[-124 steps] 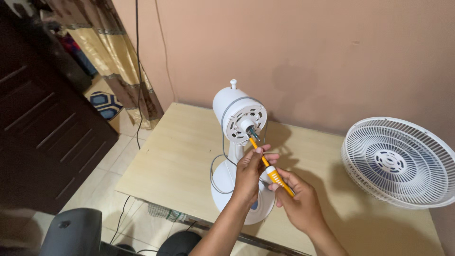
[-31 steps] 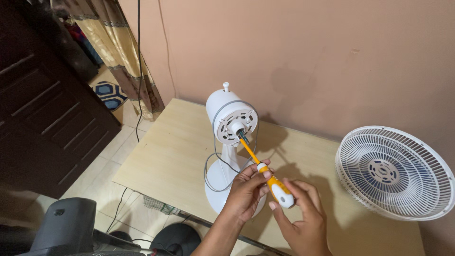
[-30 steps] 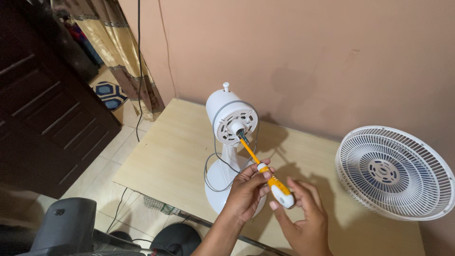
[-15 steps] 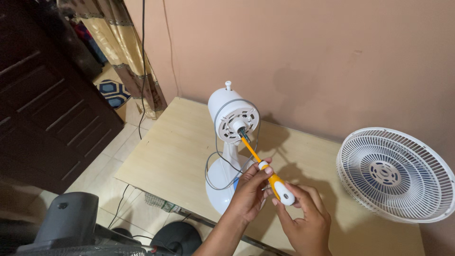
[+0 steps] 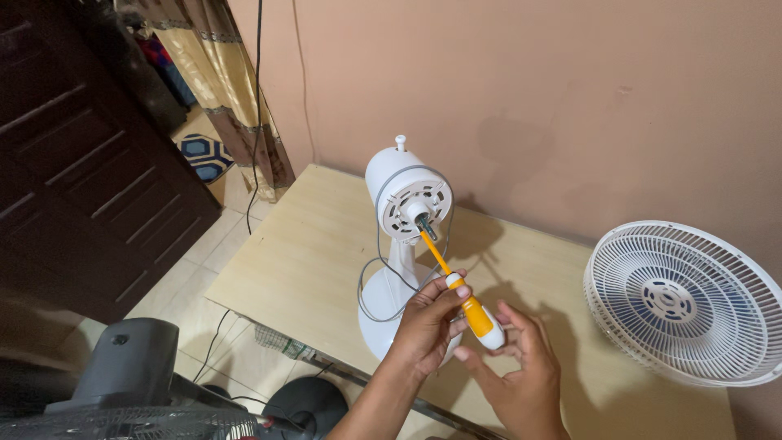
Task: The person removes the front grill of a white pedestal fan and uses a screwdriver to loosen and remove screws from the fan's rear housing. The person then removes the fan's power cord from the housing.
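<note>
Screwdriver [image 5: 456,287], orange and white, is gripped by the left hand [image 5: 428,318] at mid-shaft; tip is set into the motor hub of the white fan body [image 5: 405,195]. Handle end is touched by the right hand [image 5: 517,367], fingers loosely spread. Fan grille [image 5: 684,301] is propped right of the fan body on the tabletop [image 5: 309,261].

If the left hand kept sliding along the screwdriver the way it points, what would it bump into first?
Probably the fan motor head: the left hand grips the screwdriver, whose tip sits at its hub. Depth is uncertain.
</note>
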